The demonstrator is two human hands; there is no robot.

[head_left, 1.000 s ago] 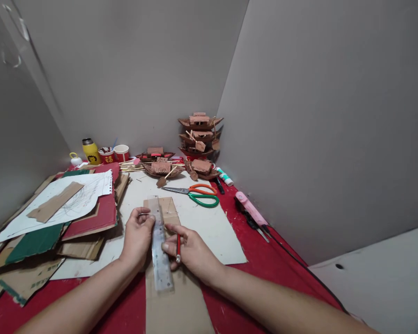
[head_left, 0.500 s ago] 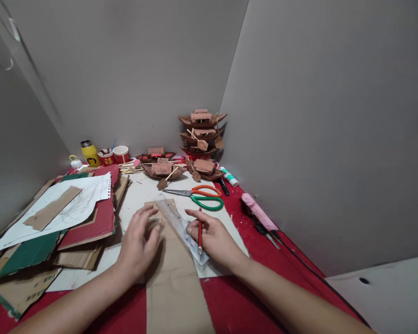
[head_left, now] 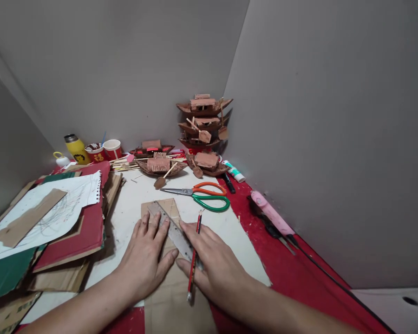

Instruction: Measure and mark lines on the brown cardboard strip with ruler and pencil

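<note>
A strip of brown cardboard (head_left: 176,308) runs away from me, with a clear ruler (head_left: 174,232) lying slantwise across its far part. My left hand (head_left: 142,260) is open, its fingers spread and the fingertips resting on the ruler's left edge. On the other side, my right hand (head_left: 221,262) touches the ruler's right edge and lower end. A red and black pencil (head_left: 194,260) is held in the right hand, between thumb and fingers, its sharpened tip pointing away from me.
Orange-and-green scissors (head_left: 191,191) lie beyond the hands on a white sheet (head_left: 125,199). Brown model boats (head_left: 158,165) stand at the back, some stacked. Cardboard and paper (head_left: 80,243) pile up at left. A pink glue gun (head_left: 273,213) with a cord lies at right.
My left hand has come down with its fingers flattened onto the ruler. The right hand has shifted its grip, and the ruler now lies against the cardboard. The view has tilted slightly.
</note>
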